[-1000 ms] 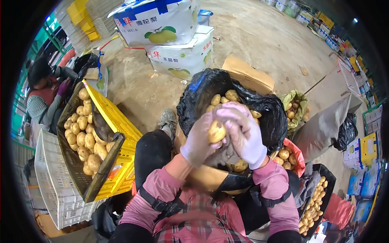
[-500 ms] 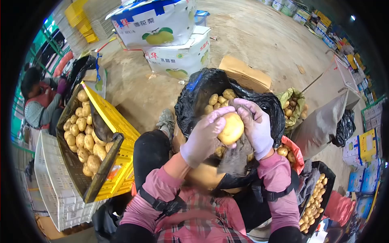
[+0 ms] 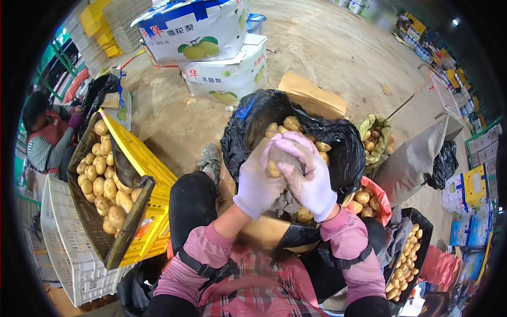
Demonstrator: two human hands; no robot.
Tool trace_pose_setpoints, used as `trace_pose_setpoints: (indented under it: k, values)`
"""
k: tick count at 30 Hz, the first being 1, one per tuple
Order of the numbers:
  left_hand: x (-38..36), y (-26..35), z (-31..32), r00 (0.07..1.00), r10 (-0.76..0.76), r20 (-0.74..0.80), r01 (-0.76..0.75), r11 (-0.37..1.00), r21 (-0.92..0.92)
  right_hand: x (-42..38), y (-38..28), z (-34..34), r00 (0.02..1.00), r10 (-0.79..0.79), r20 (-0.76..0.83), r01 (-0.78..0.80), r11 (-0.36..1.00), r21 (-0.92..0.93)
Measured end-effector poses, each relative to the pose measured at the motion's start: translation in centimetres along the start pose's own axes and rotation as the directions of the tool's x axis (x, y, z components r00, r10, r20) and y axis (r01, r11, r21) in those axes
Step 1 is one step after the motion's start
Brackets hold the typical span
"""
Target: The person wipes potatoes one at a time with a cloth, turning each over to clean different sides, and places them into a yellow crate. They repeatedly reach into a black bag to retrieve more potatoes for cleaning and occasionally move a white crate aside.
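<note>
Both my hands wear light gloves and meet over a box lined with a black plastic bag (image 3: 240, 124). A potato (image 3: 273, 169) shows between them, mostly covered by fingers and a grey cloth (image 3: 287, 203). My left hand (image 3: 261, 179) is wrapped round the potato's left side. My right hand (image 3: 309, 177) presses the cloth against it from the right, fingers bent over the top. More potatoes (image 3: 292, 123) lie in the lined box, behind and below my hands.
A yellow crate (image 3: 153, 198) of potatoes stands at the left beside a white crate (image 3: 79, 253). Pear boxes (image 3: 224, 74) are stacked ahead. A green sack, a red bag (image 3: 381, 198) and a black crate hold potatoes at right. A co-worker (image 3: 45, 137) sits far left.
My hands have closed together over the potato, which was largely uncovered before. The cloth now covers much of it. The whole view has shifted slightly.
</note>
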State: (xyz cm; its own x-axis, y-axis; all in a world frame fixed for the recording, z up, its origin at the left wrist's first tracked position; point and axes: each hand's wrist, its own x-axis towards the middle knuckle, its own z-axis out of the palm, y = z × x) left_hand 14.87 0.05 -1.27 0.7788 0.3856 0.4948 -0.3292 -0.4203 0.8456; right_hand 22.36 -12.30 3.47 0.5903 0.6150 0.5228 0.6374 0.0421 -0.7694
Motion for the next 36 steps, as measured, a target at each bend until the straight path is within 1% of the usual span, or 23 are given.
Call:
trace_pose_setpoints:
  k: [2, 3, 6, 7, 8, 9, 11, 12, 13, 14, 16, 18, 20, 22, 23, 24, 25, 26, 28, 31, 33, 35, 36]
  values:
    - [0.0, 0.5, -0.3, 0.999, 0.029, 0.032, -0.033, 0.991, 0.132, 0.4, 0.4, 0.0, 0.954, 0.297, -0.047, -0.268, 0.912, 0.311]
    - [0.4, 0.8, -0.4, 0.993, 0.098, 0.070, -0.106, 0.988, 0.113, 0.7, 1.8, -0.3, 0.937, 0.336, -0.094, -0.289, 0.897, 0.334]
    - [0.9, 0.7, -0.4, 0.995, 0.088, 0.051, -0.094, 0.986, 0.139, 0.6, 2.0, -0.5, 0.903, 0.419, -0.093, -0.330, 0.816, 0.475]
    - [0.8, -0.3, 0.1, 0.999, 0.042, -0.025, -0.040, 0.995, 0.097, 0.4, 1.5, -0.8, 0.929, 0.368, -0.030, -0.318, 0.840, 0.439]
    - [0.3, -1.6, 1.3, 0.993, -0.077, -0.086, 0.059, 0.979, -0.195, 0.4, 1.1, -1.1, 0.951, 0.303, 0.059, -0.298, 0.855, 0.425]
    - [0.6, 0.2, 0.8, 0.995, -0.031, -0.091, 0.048, 0.980, 0.193, 0.3, 0.6, -0.8, 0.975, 0.186, 0.125, -0.212, 0.945, 0.248]
    - [-0.5, -2.5, 2.4, 0.994, -0.032, -0.104, 0.058, 0.963, 0.261, -0.2, 1.7, -0.2, 0.973, -0.008, 0.229, 0.033, 0.994, -0.108]
    - [-1.1, -3.5, 3.3, 0.993, -0.032, -0.111, 0.064, 0.953, 0.295, -0.9, 2.5, 1.2, 0.978, 0.164, 0.129, -0.175, 0.981, 0.082]
    - [-0.9, -2.5, 2.5, 0.993, -0.108, -0.057, 0.120, 0.947, 0.297, -0.6, 3.3, 1.1, 0.990, 0.094, 0.108, -0.092, 0.996, -0.022]
    - [-0.4, -1.3, 2.1, 0.984, -0.175, 0.009, 0.165, 0.944, 0.287, -0.7, 3.7, 1.8, 0.982, 0.188, 0.031, -0.191, 0.971, 0.144]
    - [-0.9, -1.0, 2.3, 0.981, -0.186, 0.060, 0.161, 0.944, 0.289, -0.8, 4.3, 1.0, 0.933, 0.357, -0.032, -0.351, 0.928, 0.123]
    - [-1.5, -1.0, 2.4, 0.994, -0.096, 0.051, 0.080, 0.963, 0.256, -0.5, 5.4, 0.2, 0.914, 0.405, -0.034, -0.395, 0.905, 0.161]
    - [-1.2, 0.3, 1.2, 0.959, -0.252, 0.129, 0.229, 0.959, 0.166, -0.5, 7.6, -0.2, 0.843, 0.538, -0.007, -0.490, 0.773, 0.403]
    - [-0.1, 2.2, -1.1, 0.938, -0.312, 0.153, 0.330, 0.937, -0.115, -0.3, 8.1, -0.5, 0.787, 0.616, 0.024, -0.538, 0.668, 0.515]
    - [0.4, 3.1, -2.5, 0.927, -0.335, 0.168, 0.369, 0.894, -0.255, -0.2, 8.2, -0.6, 0.823, 0.567, 0.031, -0.502, 0.702, 0.505]
    - [0.5, 3.5, -3.6, 0.933, -0.360, 0.022, 0.342, 0.865, -0.366, -0.3, 8.4, -0.8, 0.854, 0.519, 0.041, -0.467, 0.730, 0.498]
    - [0.2, 1.1, -4.4, 0.963, -0.104, -0.248, 0.025, 0.953, -0.301, -0.3, 8.3, -0.5, 0.880, 0.472, 0.052, -0.434, 0.754, 0.493]
    - [0.0, 3.1, -8.2, 0.943, -0.302, -0.137, 0.197, 0.842, -0.503, -0.1, 6.4, -0.2, 0.867, 0.497, 0.040, -0.443, 0.733, 0.516]
    - [-2.5, 2.3, -15.4, 0.851, -0.452, -0.268, 0.144, 0.691, -0.708, 0.6, 4.4, -0.5, 0.884, 0.467, 0.019, -0.428, 0.795, 0.430]
    - [-7.2, 4.1, -26.0, 0.479, -0.526, -0.703, 0.153, 0.838, -0.523, 0.7, 3.7, -1.2, 0.910, 0.416, 0.007, -0.383, 0.831, 0.404]
    - [-11.7, 3.8, -31.3, 0.288, -0.494, -0.820, 0.281, 0.862, -0.421, 0.5, 1.5, -1.4, 0.914, 0.407, 0.008, -0.372, 0.828, 0.420]
    - [-17.0, 1.0, -36.9, 0.097, -0.477, -0.874, 0.459, 0.801, -0.386, 0.5, 0.1, -1.6, 0.909, 0.415, -0.030, -0.363, 0.826, 0.431]
    - [-19.7, -1.4, -39.5, 0.058, -0.443, -0.895, 0.568, 0.751, -0.335, 0.3, -0.2, -1.8, 0.908, 0.415, -0.050, -0.355, 0.828, 0.434]
